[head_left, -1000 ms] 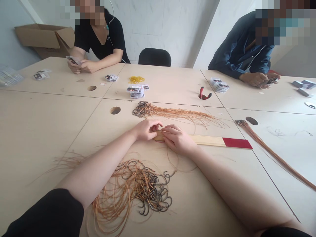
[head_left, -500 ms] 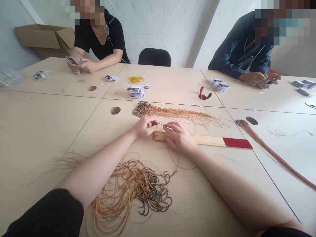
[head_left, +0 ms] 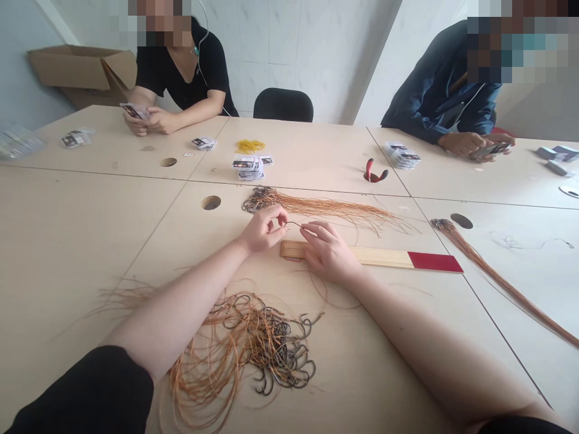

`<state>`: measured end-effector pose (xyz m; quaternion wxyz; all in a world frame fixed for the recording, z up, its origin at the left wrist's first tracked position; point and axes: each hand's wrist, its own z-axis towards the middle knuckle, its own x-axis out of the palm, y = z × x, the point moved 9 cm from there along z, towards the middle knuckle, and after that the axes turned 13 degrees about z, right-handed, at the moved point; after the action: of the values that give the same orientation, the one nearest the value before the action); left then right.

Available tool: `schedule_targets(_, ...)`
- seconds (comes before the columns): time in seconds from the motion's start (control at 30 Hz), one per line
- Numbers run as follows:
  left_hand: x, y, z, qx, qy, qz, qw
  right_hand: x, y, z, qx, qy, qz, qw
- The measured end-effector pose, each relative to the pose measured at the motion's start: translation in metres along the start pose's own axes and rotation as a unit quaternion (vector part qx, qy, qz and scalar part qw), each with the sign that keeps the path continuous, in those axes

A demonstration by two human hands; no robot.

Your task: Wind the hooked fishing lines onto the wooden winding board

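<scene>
A dark curved fishing hook (head_left: pixel 294 223) is held in the fingertips of my right hand (head_left: pixel 332 253), above the left end of a wooden strip (head_left: pixel 380 256) with a red end. My left hand (head_left: pixel 265 230) is beside the hook's bend, thumb and forefinger slightly apart; whether they touch the hook is hard to see. Nearer me lies a tangled pile of hooks (head_left: pixel 280 346) with orange-brown line. Behind my hands, a bundle of hooks (head_left: pixel 260 199) has its lines (head_left: pixel 335 210) stretched to the right.
Another hook-and-line bundle (head_left: pixel 479 262) lies at right. Across the table are packets (head_left: pixel 248 166), yellow pieces (head_left: pixel 250 146), and red-handled pliers (head_left: pixel 371 172) in a hole. Two people sit opposite, one in a black shirt (head_left: pixel 212 66), the other in blue (head_left: pixel 434 90), each holding a packet.
My left thumb and forefinger have moved apart and slightly left, so more of the hook's bend shows. My right hand has barely moved.
</scene>
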<state>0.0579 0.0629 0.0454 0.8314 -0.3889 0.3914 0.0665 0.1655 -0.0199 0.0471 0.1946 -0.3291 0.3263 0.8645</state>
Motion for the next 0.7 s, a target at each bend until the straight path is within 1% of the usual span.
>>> schedule_targets(0.17,-0.0039,-0.0064,-0.0007,0.050,-0.014,0.028,0.998,0.0006,-0.0015,0.0000,0.002,0.001,-0.010,1.000)
schedule_targets(0.3,-0.0023,-0.0093,-0.0019,0.078,-0.009,0.068,0.995,0.0004,-0.0015,0.0004,0.004,-0.001,-0.010,1.000)
schedule_targets(0.4,0.0007,-0.0101,-0.0017,0.091,0.002,0.102,0.991,0.0003,-0.0007,0.0007,0.004,0.000,-0.012,1.000)
schedule_targets(0.53,0.0012,-0.0105,-0.0007,0.105,-0.004,0.143,0.984,0.0011,-0.0009,0.0006,0.008,0.002,-0.017,1.000)
schedule_targets(0.7,0.0014,-0.0115,-0.0009,0.109,-0.003,0.158,0.981,0.0013,-0.0019,0.0004,0.009,0.003,-0.020,1.000)
